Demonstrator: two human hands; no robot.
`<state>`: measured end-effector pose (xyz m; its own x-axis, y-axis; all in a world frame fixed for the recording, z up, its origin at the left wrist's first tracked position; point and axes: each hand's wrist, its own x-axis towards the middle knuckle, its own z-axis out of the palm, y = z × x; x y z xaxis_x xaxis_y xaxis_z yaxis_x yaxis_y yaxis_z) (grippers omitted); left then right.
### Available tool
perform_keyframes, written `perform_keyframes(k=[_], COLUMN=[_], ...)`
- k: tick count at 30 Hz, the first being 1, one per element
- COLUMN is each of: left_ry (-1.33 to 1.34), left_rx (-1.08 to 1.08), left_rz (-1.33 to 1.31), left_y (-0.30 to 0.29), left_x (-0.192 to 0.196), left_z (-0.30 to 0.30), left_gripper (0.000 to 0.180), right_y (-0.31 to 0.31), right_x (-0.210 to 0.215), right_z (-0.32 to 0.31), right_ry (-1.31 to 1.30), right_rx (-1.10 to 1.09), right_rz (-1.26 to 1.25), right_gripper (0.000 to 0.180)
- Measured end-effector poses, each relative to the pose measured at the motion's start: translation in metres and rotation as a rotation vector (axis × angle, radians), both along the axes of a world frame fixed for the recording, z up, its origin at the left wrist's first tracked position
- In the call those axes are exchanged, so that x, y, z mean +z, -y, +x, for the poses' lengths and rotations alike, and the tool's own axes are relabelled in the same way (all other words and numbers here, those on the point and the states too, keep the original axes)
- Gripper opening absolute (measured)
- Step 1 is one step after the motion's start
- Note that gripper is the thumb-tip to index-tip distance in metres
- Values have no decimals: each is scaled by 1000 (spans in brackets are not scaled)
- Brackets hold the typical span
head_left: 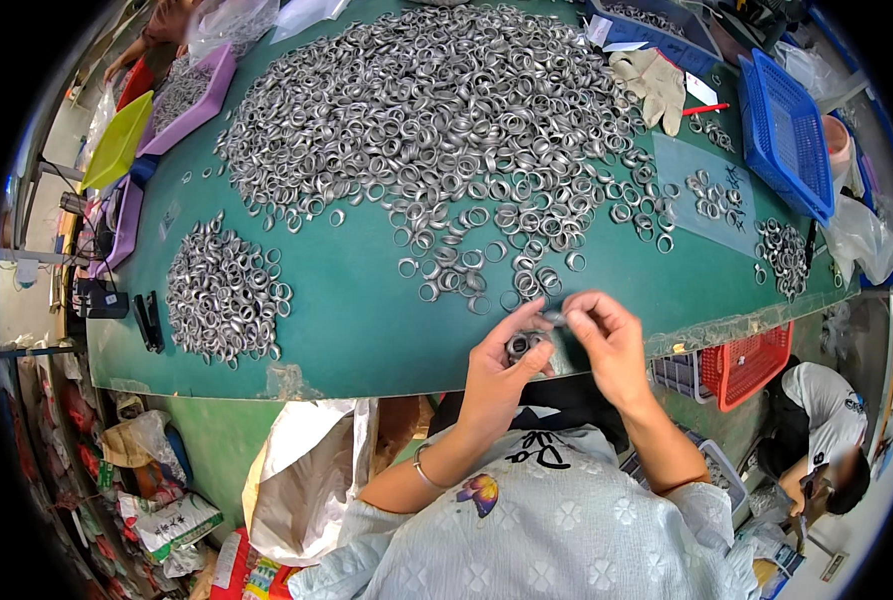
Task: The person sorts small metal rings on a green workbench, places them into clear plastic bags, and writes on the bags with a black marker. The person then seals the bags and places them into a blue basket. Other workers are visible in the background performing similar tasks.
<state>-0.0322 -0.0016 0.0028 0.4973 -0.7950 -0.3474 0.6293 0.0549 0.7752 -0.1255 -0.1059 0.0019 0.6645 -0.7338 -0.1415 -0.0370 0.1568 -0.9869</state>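
Note:
Close to the table's near edge, my left hand (504, 360) is closed around several grey metal rings (519, 346), which show between the thumb and fingers. Just beside it, my right hand (606, 335) pinches one metal ring (554, 318) between thumb and fingertips; this ring is slightly blurred. Beyond both hands spreads a large heap of metal rings (416, 110) over the green table (366, 310). Loose rings (534, 275) trail from the heap toward my fingers. A smaller pile of rings (223, 290) lies to the left, another ring pile (782, 258) at the far right.
On the right are a blue basket (786, 135), a work glove (651, 85), a red pen (706, 109) and a plastic sheet (701, 190) with rings on it. Purple bins (201, 100) and a black stapler (149, 322) stand left. A co-worker (824, 410) bends at lower right.

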Motion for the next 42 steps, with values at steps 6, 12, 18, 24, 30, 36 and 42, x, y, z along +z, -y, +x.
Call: perform_keyframes(k=[6,12,18,24,30,36,42], left_ry=[-276,-386,-257,-188,-317,-127,-390], left_rx=[-76,-122,8,-154,-43,33,-74], left_rz=[-4,41,-5,97,105,17,-20], left_y=[-6,-11,-6,-13,-9,-10,-17], left_x=[0,-2,2,-2,12,7,-2], left_z=[11,16,7,16,12,7,16], left_gripper=[25,26,27,21,20,29,21], right_y=[13,29,-3,-4,20,-9,11], right_x=[14,-8,6,5,-9,14,14], right_z=[7,24,2,0,17,1,11], right_ry=[-130,-290,57,-148,-366,-151,-154], right_rx=[-55,-11,-75,-99,-96,60,-3], right_rz=[-531,-1082,143,-406,-1009,-131,-504], right_gripper=[12,10,6,6,14,8,16])
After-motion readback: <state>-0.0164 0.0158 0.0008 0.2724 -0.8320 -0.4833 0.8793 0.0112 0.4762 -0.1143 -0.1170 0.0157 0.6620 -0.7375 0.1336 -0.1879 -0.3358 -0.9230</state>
